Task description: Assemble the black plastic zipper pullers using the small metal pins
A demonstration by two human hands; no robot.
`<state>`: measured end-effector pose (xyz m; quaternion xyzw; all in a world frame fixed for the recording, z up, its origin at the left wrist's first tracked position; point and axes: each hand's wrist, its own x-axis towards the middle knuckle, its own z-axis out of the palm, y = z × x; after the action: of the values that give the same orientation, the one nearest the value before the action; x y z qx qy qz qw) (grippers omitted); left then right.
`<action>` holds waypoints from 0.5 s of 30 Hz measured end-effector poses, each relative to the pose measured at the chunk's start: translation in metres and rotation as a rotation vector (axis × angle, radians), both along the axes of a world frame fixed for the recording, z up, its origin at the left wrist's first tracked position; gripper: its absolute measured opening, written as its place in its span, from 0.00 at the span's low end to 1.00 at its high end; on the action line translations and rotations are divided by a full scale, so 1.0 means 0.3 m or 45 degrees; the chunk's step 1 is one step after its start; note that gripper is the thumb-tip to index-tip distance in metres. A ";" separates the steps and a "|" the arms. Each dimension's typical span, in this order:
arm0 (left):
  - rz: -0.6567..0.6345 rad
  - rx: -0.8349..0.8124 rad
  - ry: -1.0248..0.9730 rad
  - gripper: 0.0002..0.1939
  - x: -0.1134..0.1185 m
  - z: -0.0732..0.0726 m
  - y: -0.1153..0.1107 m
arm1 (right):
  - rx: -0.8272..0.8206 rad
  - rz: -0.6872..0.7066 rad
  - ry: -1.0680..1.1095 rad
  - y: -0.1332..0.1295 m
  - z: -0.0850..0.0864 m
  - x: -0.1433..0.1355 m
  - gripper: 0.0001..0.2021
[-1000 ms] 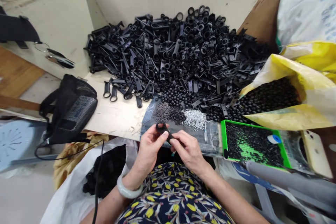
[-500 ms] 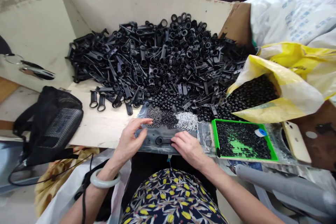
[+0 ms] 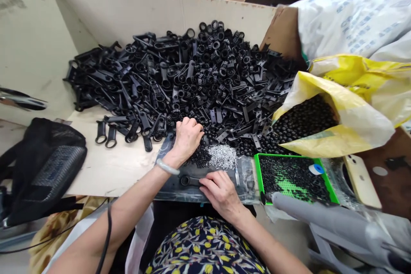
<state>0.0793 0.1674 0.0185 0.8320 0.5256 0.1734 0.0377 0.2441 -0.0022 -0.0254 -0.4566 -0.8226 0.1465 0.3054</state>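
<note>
My right hand (image 3: 222,192) pinches the right end of a black plastic handle with a ring at its other end (image 3: 189,180), which lies flat on the grey work mat (image 3: 170,186). My left hand (image 3: 188,139) reaches into the near edge of the heap, at the small black balls (image 3: 210,130). Its fingers curl downward and their tips are hidden, so what they hold cannot be made out. Small dark pieces (image 3: 201,157) lie just below that hand, beside a pile of short silver pins (image 3: 222,157).
A large heap of black plastic parts (image 3: 154,72) fills the boxed bench. At right are a green tray (image 3: 257,175) of small black pieces, a yellow-white sack (image 3: 356,124) of black balls and a phone (image 3: 362,182). A black mesh bag (image 3: 53,158) lies at left.
My left hand has moved forward and right from above the mat's left side to the black balls, its fingers now curled. My right hand still holds the handle. The view has shifted slightly.
</note>
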 end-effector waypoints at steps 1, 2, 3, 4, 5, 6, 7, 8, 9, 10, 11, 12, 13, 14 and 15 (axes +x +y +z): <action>-0.018 -0.001 -0.062 0.06 -0.003 0.004 -0.006 | -0.020 -0.002 0.002 0.000 -0.002 0.001 0.08; -0.046 -0.002 -0.150 0.06 -0.008 0.013 -0.021 | -0.040 -0.006 0.010 0.000 -0.005 0.001 0.08; -0.076 -0.015 -0.255 0.07 -0.016 0.025 -0.045 | -0.059 -0.019 0.029 0.000 -0.008 0.001 0.10; -0.099 -0.046 -0.370 0.08 -0.025 0.041 -0.077 | -0.077 -0.041 0.058 0.000 -0.010 0.001 0.11; -0.113 -0.096 -0.486 0.08 -0.036 0.057 -0.117 | -0.092 -0.068 0.095 0.000 -0.011 0.001 0.12; -0.113 -0.163 -0.594 0.09 -0.047 0.074 -0.164 | -0.106 -0.090 0.136 0.000 -0.009 0.002 0.13; -0.110 -0.235 -0.687 0.09 -0.057 0.088 -0.217 | -0.123 -0.099 0.175 -0.001 -0.005 0.003 0.14; -0.111 -0.297 -0.755 0.08 -0.066 0.098 -0.272 | -0.146 -0.096 0.213 -0.001 0.002 0.007 0.16; -0.119 -0.355 -0.804 0.08 -0.072 0.102 -0.327 | -0.169 -0.088 0.251 -0.003 0.013 0.013 0.16; -0.125 -0.405 -0.842 0.08 -0.076 0.101 -0.379 | -0.193 -0.087 0.289 -0.005 0.027 0.022 0.17; -0.116 -0.438 -0.878 0.09 -0.077 0.094 -0.427 | -0.214 -0.103 0.321 -0.007 0.043 0.035 0.17; -0.096 -0.459 -0.912 0.09 -0.076 0.082 -0.467 | -0.227 -0.141 0.347 -0.009 0.060 0.051 0.16; -0.068 -0.466 -0.943 0.10 -0.071 0.067 -0.500 | -0.225 -0.197 0.363 -0.010 0.077 0.071 0.14; -0.037 -0.464 -0.971 0.11 -0.065 0.048 -0.525 | -0.208 -0.261 0.364 -0.011 0.093 0.092 0.13; -0.007 -0.458 -0.992 0.13 -0.057 0.029 -0.541 | -0.182 -0.322 0.346 -0.011 0.106 0.114 0.12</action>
<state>0.0622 0.0049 0.0270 0.6859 0.4916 0.3804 0.3784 0.2783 -0.0055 0.0065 -0.5528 -0.6974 0.2255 0.3964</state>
